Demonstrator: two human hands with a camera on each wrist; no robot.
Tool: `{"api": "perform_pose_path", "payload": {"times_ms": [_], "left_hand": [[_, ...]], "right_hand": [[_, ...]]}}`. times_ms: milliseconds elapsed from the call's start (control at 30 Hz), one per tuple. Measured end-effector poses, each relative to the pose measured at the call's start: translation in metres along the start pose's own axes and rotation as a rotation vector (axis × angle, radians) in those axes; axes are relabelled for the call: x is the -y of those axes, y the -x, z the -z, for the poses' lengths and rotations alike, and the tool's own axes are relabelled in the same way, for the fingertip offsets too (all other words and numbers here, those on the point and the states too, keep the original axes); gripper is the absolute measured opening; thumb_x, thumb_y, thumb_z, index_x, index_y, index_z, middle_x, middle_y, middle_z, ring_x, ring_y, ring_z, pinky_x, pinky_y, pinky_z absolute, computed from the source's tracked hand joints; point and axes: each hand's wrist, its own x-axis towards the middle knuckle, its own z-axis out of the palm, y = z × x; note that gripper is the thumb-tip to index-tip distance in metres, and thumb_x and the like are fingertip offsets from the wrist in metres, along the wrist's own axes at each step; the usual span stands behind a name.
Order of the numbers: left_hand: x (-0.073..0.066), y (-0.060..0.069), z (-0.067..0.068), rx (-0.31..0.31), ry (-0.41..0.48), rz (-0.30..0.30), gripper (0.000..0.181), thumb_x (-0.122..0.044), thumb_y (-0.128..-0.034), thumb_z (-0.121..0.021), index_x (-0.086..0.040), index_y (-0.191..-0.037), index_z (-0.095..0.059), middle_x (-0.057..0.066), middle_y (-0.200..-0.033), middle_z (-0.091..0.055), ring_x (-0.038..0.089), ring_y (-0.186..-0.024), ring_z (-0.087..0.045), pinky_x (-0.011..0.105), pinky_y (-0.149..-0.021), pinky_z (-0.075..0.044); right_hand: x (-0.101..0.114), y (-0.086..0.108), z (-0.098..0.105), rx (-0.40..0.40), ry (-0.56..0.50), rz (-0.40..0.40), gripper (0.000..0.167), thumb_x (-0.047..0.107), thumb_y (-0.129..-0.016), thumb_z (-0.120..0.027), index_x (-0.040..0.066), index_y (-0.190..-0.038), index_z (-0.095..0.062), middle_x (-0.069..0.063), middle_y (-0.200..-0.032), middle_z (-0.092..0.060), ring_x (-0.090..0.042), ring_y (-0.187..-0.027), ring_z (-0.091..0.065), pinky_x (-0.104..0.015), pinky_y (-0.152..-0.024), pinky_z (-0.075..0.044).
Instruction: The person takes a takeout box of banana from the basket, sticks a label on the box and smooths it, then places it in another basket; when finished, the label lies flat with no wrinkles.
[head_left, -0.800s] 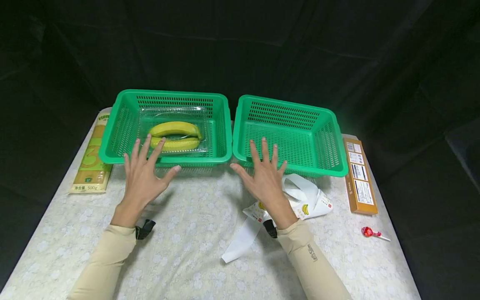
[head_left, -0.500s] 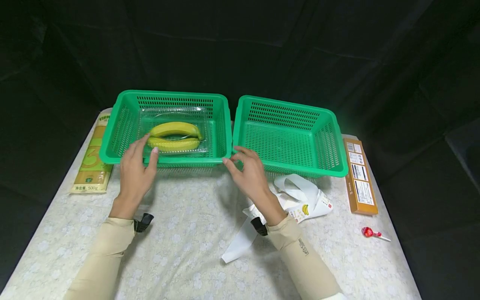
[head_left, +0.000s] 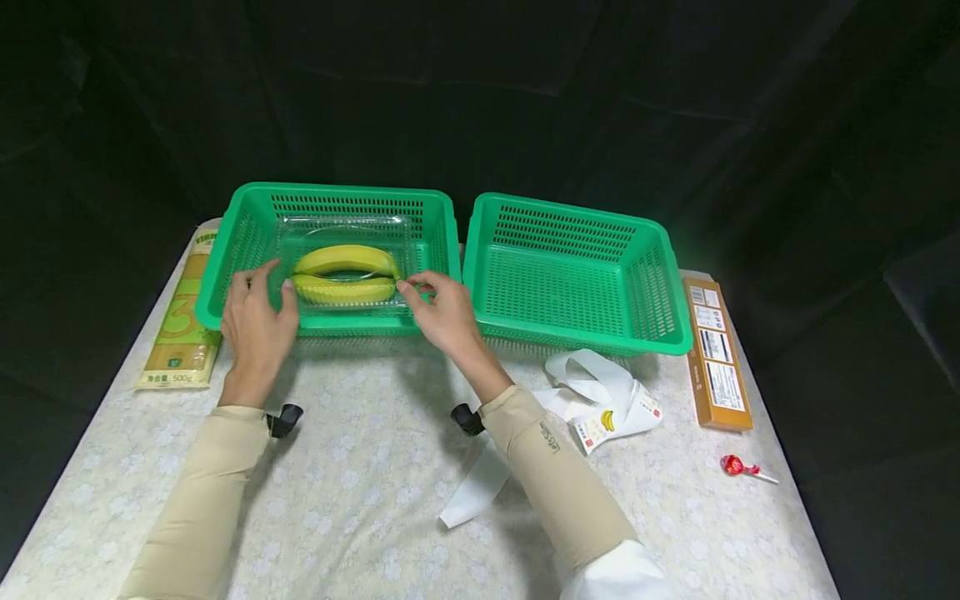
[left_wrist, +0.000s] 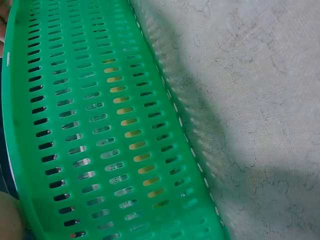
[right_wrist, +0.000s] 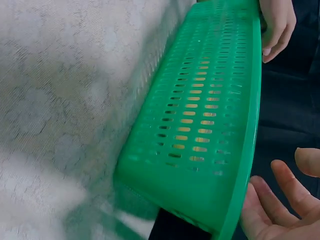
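Observation:
In the head view, a clear plastic container (head_left: 345, 229) with two bananas (head_left: 343, 275) inside lies in the left green basket (head_left: 322, 325). My left hand (head_left: 258, 325) reaches over that basket's near-left rim, fingers bent and thumb apart, beside the container's left end. The right hand (head_left: 444, 315) comes over the near rim at the container's right end; its thumb and fingertips are close to the corner. Spread fingers of this right hand (right_wrist: 285, 205) show beyond the rim in the right wrist view, with no visible hold. In the left wrist view, the basket wall (left_wrist: 100, 120) hides most of both hands.
A second green basket (head_left: 577, 333) stands to the right. White banana-printed packaging (head_left: 615, 417) lies before it, its strip trailing left. A noodle packet (head_left: 180, 342) is at the far left. At the right are an orange-brown box (head_left: 717, 358) and a red lollipop (head_left: 733, 465).
Both hands had fingers spread and have bent them. The right hand has moved left, from the right basket's rim to the container's right end. The left hand has shifted slightly left.

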Motion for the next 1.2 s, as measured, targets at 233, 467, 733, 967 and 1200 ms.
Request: {"api": "perform_pose_path", "payload": {"times_ms": [233,467,733,967,1200], "left_hand": [[0.001,-0.004,0.004,0.044,-0.069,0.077,0.045,-0.033,-0.1036,-0.048,-0.013,-0.143,-0.056,0.023,-0.142,-0.055,0.057,-0.112,-0.057,0.068,-0.086,-0.042],[0.001,-0.006,0.004,0.096,-0.104,0.100,0.046,-0.034,-0.1035,-0.047,-0.012,-0.143,-0.056,0.023,-0.145,-0.054,0.055,-0.121,-0.054,0.068,-0.095,-0.038],[-0.001,-0.008,0.003,0.167,-0.140,0.134,0.052,-0.037,-0.1045,-0.044,-0.013,-0.151,-0.045,0.025,-0.148,-0.050,0.056,-0.121,-0.052,0.066,-0.094,-0.037],[-0.002,-0.010,0.003,0.250,-0.199,0.170,0.058,-0.042,-0.1055,-0.037,-0.013,-0.156,-0.036,0.030,-0.147,-0.050,0.059,-0.121,-0.049,0.068,-0.096,-0.036],[-0.002,-0.012,0.005,0.251,-0.189,0.180,0.059,-0.042,-0.1051,-0.039,-0.013,-0.157,-0.035,0.031,-0.145,-0.051,0.060,-0.117,-0.051,0.066,-0.092,-0.037]], "right_hand": [[-0.003,-0.007,-0.009,0.004,0.025,-0.010,0.037,0.031,-0.102,-0.057,0.008,-0.131,-0.064,-0.011,-0.137,-0.062,-0.029,-0.125,-0.060,-0.044,-0.104,-0.051],[-0.004,-0.018,-0.016,0.002,0.061,-0.074,0.057,0.038,-0.104,-0.053,0.007,-0.150,-0.043,-0.015,-0.154,-0.046,-0.036,-0.135,-0.051,-0.050,-0.107,-0.047],[0.000,-0.030,-0.027,0.042,0.164,-0.187,0.065,0.039,-0.103,-0.055,0.004,-0.154,-0.037,-0.018,-0.156,-0.044,-0.036,-0.146,-0.039,-0.053,-0.120,-0.034],[-0.001,-0.033,-0.033,0.047,0.198,-0.227,0.066,0.040,-0.103,-0.054,0.006,-0.155,-0.034,-0.018,-0.156,-0.044,-0.035,-0.147,-0.038,-0.055,-0.123,-0.025],[-0.003,-0.034,-0.034,0.037,0.189,-0.218,0.064,0.038,-0.102,-0.056,0.006,-0.154,-0.036,-0.019,-0.153,-0.047,-0.036,-0.145,-0.041,-0.055,-0.122,-0.029]]}}
